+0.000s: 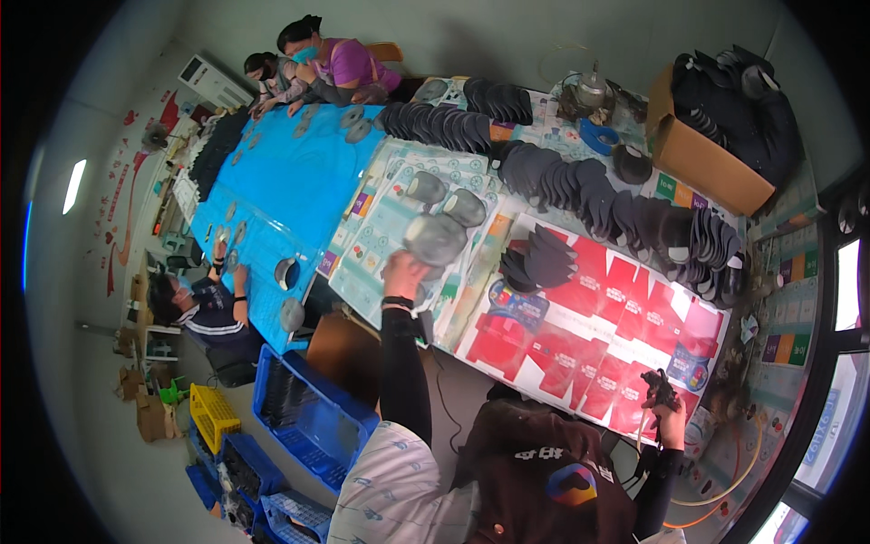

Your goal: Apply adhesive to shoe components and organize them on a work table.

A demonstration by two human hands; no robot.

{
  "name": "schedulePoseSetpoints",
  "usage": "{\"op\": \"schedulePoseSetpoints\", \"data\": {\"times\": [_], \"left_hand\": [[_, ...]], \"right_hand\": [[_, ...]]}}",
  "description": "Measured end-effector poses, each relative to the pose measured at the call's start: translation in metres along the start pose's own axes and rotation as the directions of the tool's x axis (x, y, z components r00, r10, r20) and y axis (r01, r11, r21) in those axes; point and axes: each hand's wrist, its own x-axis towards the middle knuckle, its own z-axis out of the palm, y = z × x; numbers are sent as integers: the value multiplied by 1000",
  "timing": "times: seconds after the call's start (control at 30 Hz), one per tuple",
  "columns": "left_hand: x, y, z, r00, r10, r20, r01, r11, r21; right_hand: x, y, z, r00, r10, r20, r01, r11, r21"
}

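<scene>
My left hand (405,275) reaches forward over the pale printed sheets, its fingers closed at the lower edge of a shiny grey curved piece (435,238). Two similar grey pieces, one on the left (425,188) and one on the right (466,208), lie just beyond it. At the lower right, my right hand (671,424) is wrapped round a dark, lumpy tool (660,390) whose exact kind I cannot make out. A thin pale hose hangs beside that hand. Between my hands, a fanned stack of black curved pieces (540,258) rests on a red and white printed sheet (580,331).
Long rows of black curved pieces (580,186) line the table's far side. An open cardboard box (707,163) of black pieces stands far right, near a blue tape roll (598,138). People sit around the blue tabletop (304,181). Blue crates (308,417) stand on the floor at left.
</scene>
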Motion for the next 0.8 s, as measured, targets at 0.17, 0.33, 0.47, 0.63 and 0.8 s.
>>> {"op": "schedulePoseSetpoints", "data": {"times": [0.17,0.33,0.47,0.63,0.8], "left_hand": [[142,21,-70,975,18,-223,-48,990,-129],[231,-12,-103,957,-92,-274,70,994,-88],[266,-52,-142,995,101,24,-96,805,585],[291,-58,-184,763,160,626,-495,-478,726],[155,-62,-16,782,542,308,-572,428,700]], "right_hand": [[-15,-25,54,994,107,10,-107,993,-49],[-25,-52,102,989,136,-63,-141,986,-85],[-32,-68,125,992,126,-31,-129,983,-127],[-37,-71,132,978,124,-170,-141,985,-97],[-43,-80,134,990,95,-103,-102,992,-71]]}}
